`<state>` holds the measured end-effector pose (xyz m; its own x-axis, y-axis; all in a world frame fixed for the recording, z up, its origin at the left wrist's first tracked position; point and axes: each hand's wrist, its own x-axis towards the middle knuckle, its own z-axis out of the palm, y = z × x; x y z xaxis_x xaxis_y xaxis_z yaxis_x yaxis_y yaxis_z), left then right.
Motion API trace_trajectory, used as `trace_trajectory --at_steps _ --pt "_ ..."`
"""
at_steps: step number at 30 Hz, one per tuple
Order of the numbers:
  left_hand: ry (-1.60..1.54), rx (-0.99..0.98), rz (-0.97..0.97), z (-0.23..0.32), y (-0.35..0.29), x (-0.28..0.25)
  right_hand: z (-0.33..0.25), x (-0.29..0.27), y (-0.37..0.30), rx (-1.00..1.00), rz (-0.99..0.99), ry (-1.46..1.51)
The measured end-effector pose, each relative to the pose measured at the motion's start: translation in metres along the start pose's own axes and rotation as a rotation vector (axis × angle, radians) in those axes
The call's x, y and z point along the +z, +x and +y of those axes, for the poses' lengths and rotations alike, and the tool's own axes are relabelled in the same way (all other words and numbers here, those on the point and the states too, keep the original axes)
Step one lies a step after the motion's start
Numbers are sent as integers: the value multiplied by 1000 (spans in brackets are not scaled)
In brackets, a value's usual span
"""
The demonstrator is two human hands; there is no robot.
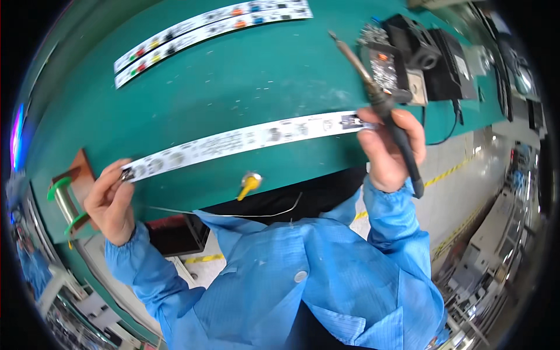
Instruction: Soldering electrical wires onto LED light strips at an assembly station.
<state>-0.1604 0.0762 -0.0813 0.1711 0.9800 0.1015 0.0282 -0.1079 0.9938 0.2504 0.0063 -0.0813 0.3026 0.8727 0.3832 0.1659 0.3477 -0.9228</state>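
We hold a long white strip [245, 139] across the middle of the frame, just above the green mat [245, 76]. Our left hand [111, 201], lower left, pinches one end between closed fingers. Our right hand [392, 149], right of centre, is closed on the other end and also grips an iron [373, 93], tip pointing to the upper middle.

As we judge it, the hot tip waves freely while that hand is double-loaded, so it could touch the strip or skin. The strip, held only at its ends, could sag or twist.

Two more strips [210, 32] lie at the upper left, an iron stand [396, 64] at the upper right, and a solder wire [233, 213] near the mat's lower edge. A grey floor with yellow lines shows at right.
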Motion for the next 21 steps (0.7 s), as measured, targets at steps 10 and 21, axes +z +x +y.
trace_trajectory --at_steps 10,21 --pt "22 58 -80 12 12 11 -1 -15 5 -17 -40 78" --pt "99 193 -168 53 45 38 -7 -22 12 148 99 247"
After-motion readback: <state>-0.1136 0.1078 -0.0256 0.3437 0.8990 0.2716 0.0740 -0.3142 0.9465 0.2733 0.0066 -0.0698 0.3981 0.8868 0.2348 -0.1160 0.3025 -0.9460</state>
